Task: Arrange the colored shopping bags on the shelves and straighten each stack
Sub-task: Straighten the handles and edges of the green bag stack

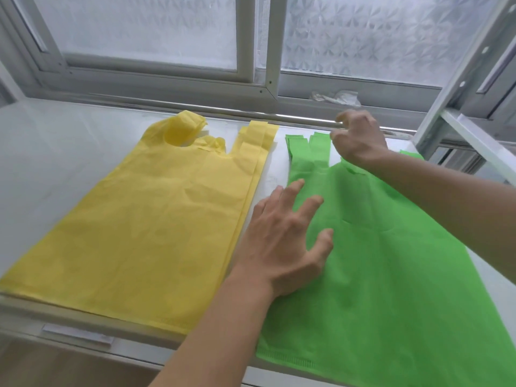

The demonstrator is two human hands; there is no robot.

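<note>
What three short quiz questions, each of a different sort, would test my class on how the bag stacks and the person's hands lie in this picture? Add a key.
1. True or false: the yellow stack lies to the left of the green stack on the white shelf.
2. Which stack is the left hand over? A) yellow B) green C) neither
3. Fill in: the right hand is at the green stack's ____ end, near the window.

Key
1. True; a strip of shelf shows between them.
2. B; its spread fingers lie over the green stack's left part.
3. Handle; whether its fingers pinch a handle strip cannot be told.
</note>
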